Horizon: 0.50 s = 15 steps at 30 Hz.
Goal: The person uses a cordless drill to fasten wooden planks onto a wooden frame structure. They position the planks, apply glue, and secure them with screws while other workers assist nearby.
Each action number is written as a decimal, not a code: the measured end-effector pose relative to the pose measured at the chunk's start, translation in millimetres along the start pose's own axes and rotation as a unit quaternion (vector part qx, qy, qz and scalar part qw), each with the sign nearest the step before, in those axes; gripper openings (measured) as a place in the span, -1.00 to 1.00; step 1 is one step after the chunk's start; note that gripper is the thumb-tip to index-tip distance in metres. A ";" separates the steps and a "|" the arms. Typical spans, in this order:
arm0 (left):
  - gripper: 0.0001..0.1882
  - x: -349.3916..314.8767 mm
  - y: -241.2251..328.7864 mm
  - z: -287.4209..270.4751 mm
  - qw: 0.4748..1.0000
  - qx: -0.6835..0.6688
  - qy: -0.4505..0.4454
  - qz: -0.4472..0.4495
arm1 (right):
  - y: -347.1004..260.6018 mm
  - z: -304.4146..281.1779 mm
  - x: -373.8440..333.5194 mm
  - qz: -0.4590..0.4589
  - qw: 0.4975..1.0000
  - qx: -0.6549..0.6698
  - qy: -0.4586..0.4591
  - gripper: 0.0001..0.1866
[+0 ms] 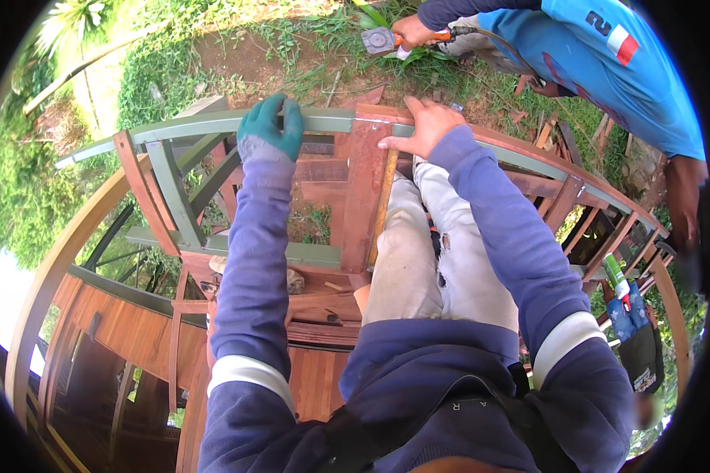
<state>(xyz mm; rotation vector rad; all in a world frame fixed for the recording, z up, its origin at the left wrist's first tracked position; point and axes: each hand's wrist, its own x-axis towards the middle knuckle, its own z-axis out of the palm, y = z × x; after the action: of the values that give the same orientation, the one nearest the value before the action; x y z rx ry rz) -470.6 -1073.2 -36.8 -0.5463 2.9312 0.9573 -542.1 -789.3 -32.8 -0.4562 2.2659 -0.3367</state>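
Note:
My left hand [271, 128], in a green work glove with a grey cuff, is closed over the green-painted rail [323, 120] in front of me. Its fingers curl over the far side and the thumb stands to the right. My right hand [432, 128] is bare and rests on the same rail just right of a reddish-brown wooden post [368, 162]. Its thumb and index finger are spread apart, while the other fingers are partly hidden. Neither hand has a tool in it. My legs [418, 260] extend ahead between the arms.
At upper right a person in a blue shirt [592, 71] holds an orange-and-black tool [383, 41] with a square grey head. Lower left is wood planking [122, 319]. At right, a green-and-white tube [617, 276] sits by a dark bag [643, 355]. Grass and soil [252, 67] lie beyond.

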 end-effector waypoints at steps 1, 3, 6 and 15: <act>-0.66 28.3 13.1 15.4 0.999 0.020 -0.014 0.027 | 2.6 -1.2 -0.2 0.002 1.000 -0.008 -0.007 0.13; -0.58 49.1 31.0 34.2 0.986 0.065 -0.152 0.021 | 5.9 -0.6 1.6 0.010 0.999 -0.004 -0.043 0.20; -0.45 54.0 40.2 42.6 0.966 0.113 -0.228 -0.045 | 9.8 0.8 9.8 0.006 0.999 -0.002 -0.054 0.19; -0.38 52.9 37.9 45.4 0.963 0.142 -0.222 -0.046 | 9.3 2.5 15.7 0.030 0.996 0.055 -0.063 0.22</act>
<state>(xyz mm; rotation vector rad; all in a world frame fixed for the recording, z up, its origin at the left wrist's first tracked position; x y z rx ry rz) -537.2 -1035.7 -58.2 -0.3877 2.5467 0.5441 -552.1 -787.8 -48.1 -0.3422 2.1216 -0.3882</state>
